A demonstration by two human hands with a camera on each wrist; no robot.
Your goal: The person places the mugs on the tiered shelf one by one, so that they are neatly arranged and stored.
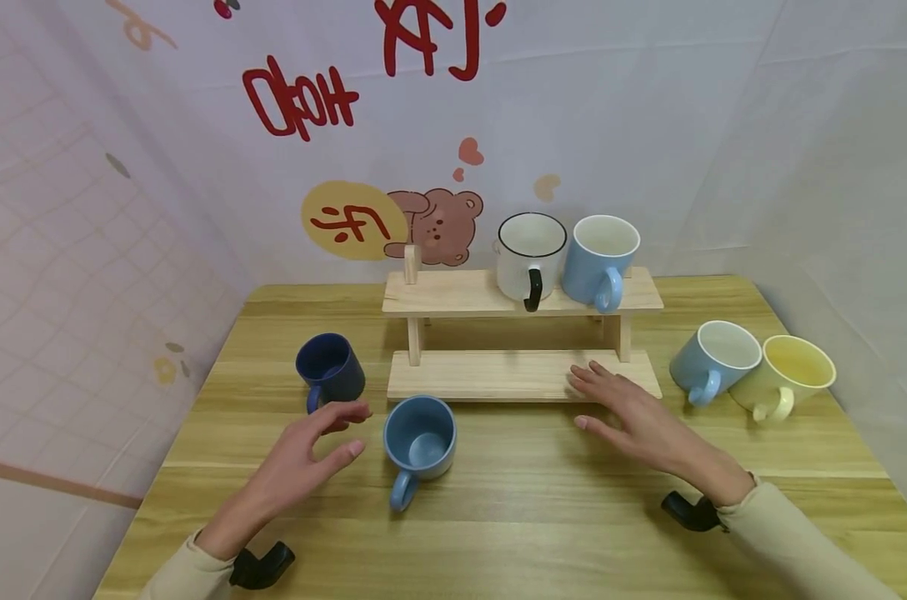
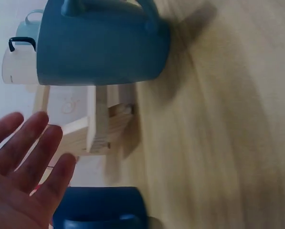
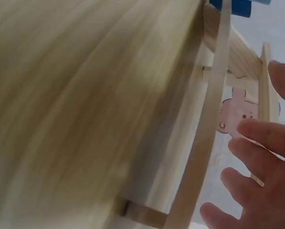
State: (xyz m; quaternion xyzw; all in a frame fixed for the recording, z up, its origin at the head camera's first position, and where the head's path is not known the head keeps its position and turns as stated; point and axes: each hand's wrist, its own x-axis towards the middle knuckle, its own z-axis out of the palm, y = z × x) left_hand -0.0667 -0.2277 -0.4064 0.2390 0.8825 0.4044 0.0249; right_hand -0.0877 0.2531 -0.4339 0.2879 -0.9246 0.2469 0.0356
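My left hand (image 1: 299,458) hovers over the table with fingers spread, holding nothing. It sits between a dark navy mug (image 1: 343,377) behind it and a medium-blue mug (image 1: 440,454) to its right. The blue mug stands upright, its handle (image 1: 403,492) turned toward me. In the left wrist view the blue mug (image 2: 104,47) looms above the extended fingers (image 2: 47,148), with the navy mug (image 2: 104,202) below. My right hand (image 1: 637,421) is empty, its fingers reaching over the front of the wooden rack's lower board (image 1: 498,377). In the right wrist view its fingers (image 3: 257,157) are loosely extended beside the rack (image 3: 199,143).
On the rack's upper shelf (image 1: 453,292) stand a white mug (image 1: 524,267) with a black rim and handle, and a light-blue mug (image 1: 588,267). A pale-blue mug (image 1: 694,362) and a yellow mug (image 1: 802,383) are side by side at the right. A printed cloth (image 1: 648,108) hangs behind.
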